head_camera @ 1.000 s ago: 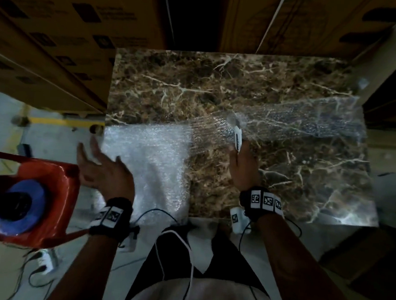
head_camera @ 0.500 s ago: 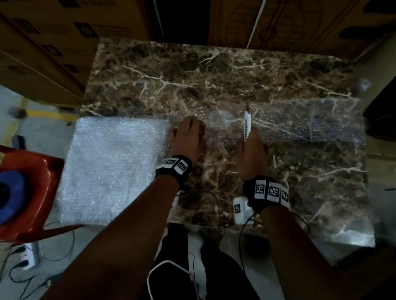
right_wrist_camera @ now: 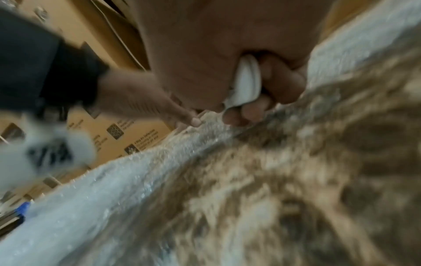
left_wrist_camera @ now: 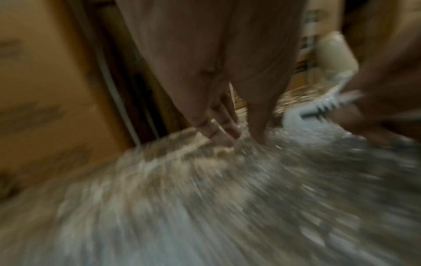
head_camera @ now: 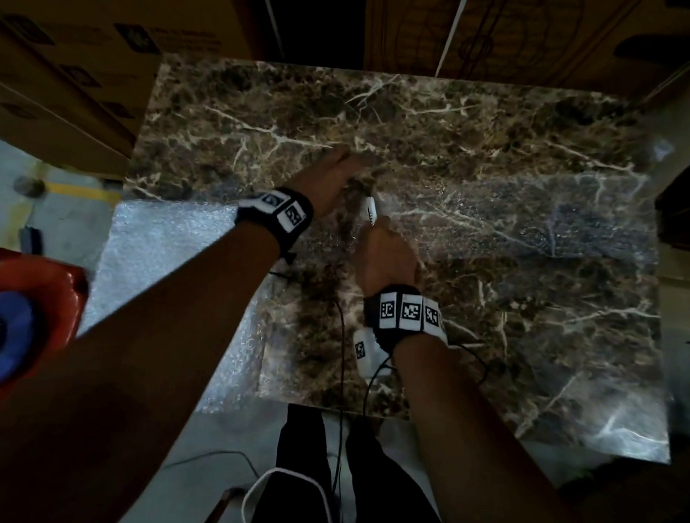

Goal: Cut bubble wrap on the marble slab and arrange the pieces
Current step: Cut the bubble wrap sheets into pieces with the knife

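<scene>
Legs (head_camera: 350, 471) in dark trousers stand at the near edge of the slab (head_camera: 490, 346), a flat rectangle of polished brown marble laced with pale veins. Both wrists wear black bands set with square black-and-white tags. At the near left a cut piece (head_camera: 169, 261) of bubble wrap, white and finely pebbled, lies flat on the slab's left end and overhangs its left edge. Beside it, off the slab, a glossy red seat (head_camera: 54, 284) carries a blue roll (head_camera: 4, 337). Toward the middle, the right hand (head_camera: 383, 259) is fisted round a cutter (head_camera: 369, 211), a slim white plastic handle with dark ribs, its tip pointing away from the body and lying over the wrap (head_camera: 515, 213). That wrap is a long clear band, faintly glittering, stretched across the slab from the hands to the right edge. Just left of the cutter and a little farther out, the left hand (head_camera: 323, 177) reaches forward with its fingers (left_wrist_camera: 218, 133) straight and close together, tips pressing down on the wrap; the wrist view is blurred. Farthest off, tan cardboard boxes (head_camera: 87, 52) with printed panels stand stacked behind the slab.
</scene>
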`<action>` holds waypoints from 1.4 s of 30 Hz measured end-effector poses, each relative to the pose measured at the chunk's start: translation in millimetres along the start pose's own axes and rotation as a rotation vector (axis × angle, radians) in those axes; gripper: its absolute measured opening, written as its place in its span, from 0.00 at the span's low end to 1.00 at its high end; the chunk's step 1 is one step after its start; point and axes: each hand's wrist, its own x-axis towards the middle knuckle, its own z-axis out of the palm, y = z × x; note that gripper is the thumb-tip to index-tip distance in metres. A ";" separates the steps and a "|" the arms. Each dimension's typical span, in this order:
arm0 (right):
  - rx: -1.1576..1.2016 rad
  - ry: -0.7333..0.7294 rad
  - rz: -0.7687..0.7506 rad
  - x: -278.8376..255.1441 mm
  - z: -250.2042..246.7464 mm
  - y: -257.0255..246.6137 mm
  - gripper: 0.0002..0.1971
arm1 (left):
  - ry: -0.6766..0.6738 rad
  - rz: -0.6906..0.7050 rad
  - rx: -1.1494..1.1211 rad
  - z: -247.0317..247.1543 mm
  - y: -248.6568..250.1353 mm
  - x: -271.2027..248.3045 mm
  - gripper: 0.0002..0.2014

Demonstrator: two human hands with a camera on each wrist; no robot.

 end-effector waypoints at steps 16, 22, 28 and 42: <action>-0.236 -0.063 0.049 8.5 -1.9 -11.0 0.21 | -0.422 -0.177 -0.254 -30.6 45.9 37.3 0.43; -0.298 -0.085 0.026 -13.8 -9.9 -1.7 0.19 | -0.400 -0.189 -0.239 -33.6 49.3 35.2 0.44; -0.300 -0.095 0.017 -51.7 0.7 13.3 0.18 | -0.426 -0.188 -0.268 -28.7 44.8 36.8 0.42; -0.415 -0.132 0.007 -104.4 2.9 26.7 0.19 | -0.423 -0.151 -0.322 -19.1 38.2 37.0 0.42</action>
